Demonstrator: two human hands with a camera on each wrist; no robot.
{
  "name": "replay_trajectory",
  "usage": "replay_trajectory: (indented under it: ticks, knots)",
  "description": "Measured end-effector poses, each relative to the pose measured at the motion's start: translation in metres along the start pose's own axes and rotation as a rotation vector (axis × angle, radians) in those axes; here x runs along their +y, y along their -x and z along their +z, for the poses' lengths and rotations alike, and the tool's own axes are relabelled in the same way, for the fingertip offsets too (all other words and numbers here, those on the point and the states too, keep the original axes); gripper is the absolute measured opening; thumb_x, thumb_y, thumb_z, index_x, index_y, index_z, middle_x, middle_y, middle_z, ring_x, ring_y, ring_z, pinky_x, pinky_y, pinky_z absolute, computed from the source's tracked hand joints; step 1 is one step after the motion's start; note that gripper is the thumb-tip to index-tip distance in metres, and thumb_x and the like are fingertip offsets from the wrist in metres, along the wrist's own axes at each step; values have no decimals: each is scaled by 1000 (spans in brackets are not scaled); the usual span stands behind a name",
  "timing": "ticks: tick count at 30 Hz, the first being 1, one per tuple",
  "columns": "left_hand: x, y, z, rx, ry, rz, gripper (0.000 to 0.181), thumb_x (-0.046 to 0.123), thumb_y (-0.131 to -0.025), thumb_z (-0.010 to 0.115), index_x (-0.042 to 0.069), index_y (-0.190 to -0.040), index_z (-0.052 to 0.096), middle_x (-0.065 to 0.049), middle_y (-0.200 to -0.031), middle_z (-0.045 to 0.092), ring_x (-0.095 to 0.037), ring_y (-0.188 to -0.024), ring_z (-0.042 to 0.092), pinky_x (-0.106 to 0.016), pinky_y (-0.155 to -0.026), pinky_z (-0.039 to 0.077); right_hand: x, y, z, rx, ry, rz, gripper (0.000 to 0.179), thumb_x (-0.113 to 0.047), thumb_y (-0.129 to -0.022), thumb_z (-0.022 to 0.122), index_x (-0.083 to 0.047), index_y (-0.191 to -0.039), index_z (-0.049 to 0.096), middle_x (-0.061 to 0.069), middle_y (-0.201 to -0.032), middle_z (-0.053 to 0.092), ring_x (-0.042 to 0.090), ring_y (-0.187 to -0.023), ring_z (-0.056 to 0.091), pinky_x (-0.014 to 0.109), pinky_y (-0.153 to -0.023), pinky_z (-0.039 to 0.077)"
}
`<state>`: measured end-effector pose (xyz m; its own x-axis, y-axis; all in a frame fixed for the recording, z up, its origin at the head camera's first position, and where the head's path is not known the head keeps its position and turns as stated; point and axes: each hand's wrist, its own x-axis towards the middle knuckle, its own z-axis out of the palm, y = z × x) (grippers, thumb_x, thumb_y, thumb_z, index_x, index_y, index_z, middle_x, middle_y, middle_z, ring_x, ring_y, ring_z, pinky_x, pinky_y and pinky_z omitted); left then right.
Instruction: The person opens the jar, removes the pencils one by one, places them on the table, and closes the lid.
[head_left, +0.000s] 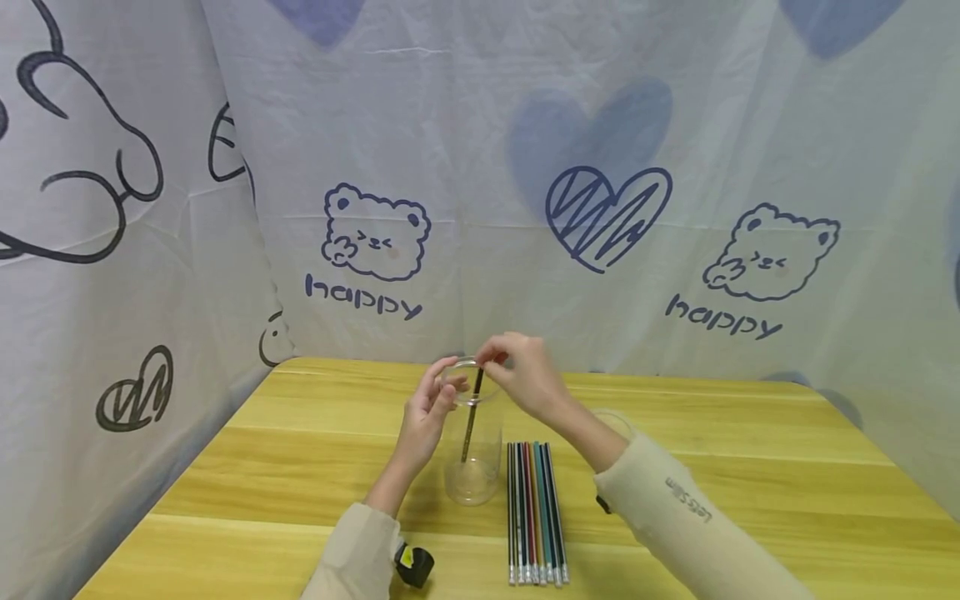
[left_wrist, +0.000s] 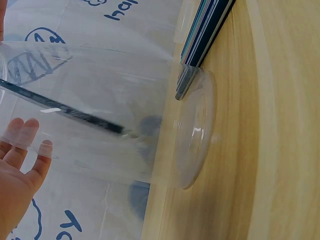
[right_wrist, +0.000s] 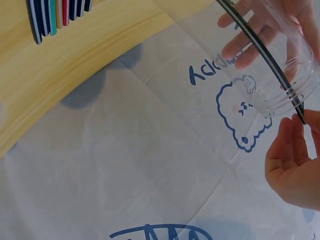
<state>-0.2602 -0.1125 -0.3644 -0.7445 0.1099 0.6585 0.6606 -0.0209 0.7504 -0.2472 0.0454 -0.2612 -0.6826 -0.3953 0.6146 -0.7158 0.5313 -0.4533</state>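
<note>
A tall clear plastic jar [head_left: 472, 483] stands upright on the table. My left hand [head_left: 427, 408] holds it from the left near its rim, fingers and thumb round the wall; in the left wrist view the fingertips [left_wrist: 45, 148] lie against the plastic. Between thumb and fingers, my right hand [head_left: 525, 375] pinches the top end of a dark pencil [head_left: 470, 425] at the jar's mouth. Most of that pencil slants down inside the jar, its lower end above the bottom. Right of the jar lies a row of several pencils [head_left: 536, 512], metal-banded ends towards me.
A clear round rim [head_left: 615, 421] shows behind my right forearm. The wooden table [head_left: 300, 467] runs back to a hanging white cloth [head_left: 487, 275] with blue drawings; another cloth side hangs on the left. A black device [head_left: 414, 565] sits at my left wrist.
</note>
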Motion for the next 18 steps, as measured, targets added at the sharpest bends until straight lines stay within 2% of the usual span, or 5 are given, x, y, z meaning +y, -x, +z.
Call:
replay_trajectory:
  ticks: [4,9,15,18]
  knots:
    - [0,0,0,0,-8,-1,42,27,-96,41,2,-130,37,-28,-111,54,-41,-99,52,-53,-79,43,2,0,-1,100,-50,-39,8,7,-79,60,2,-82,66,9,-80,62,16,-68,55,21,-59,48]
    - [0,0,0,-2,-17,-1,43,27,-96,40,1,-130,36,-25,-111,55,-42,-99,51,-51,-79,43,3,0,-2,200,-79,-102,13,10,-77,62,4,-88,64,12,-86,61,18,-71,58,23,-60,50]
    - [1,1,0,0,-16,-6,43,28,-96,40,4,-131,37,-24,-112,55,-39,-100,52,-50,-80,43,2,-1,-6,275,-114,-172,24,15,-73,61,8,-96,62,15,-93,58,21,-72,60,22,-64,50]
    - [2,1,0,2,-17,-4,42,28,-96,40,5,-130,38,-24,-111,55,-40,-100,52,-47,-80,44,3,-1,-8,305,-179,-217,29,18,-72,61,11,-101,60,17,-97,55,25,-73,61,22,-66,51]
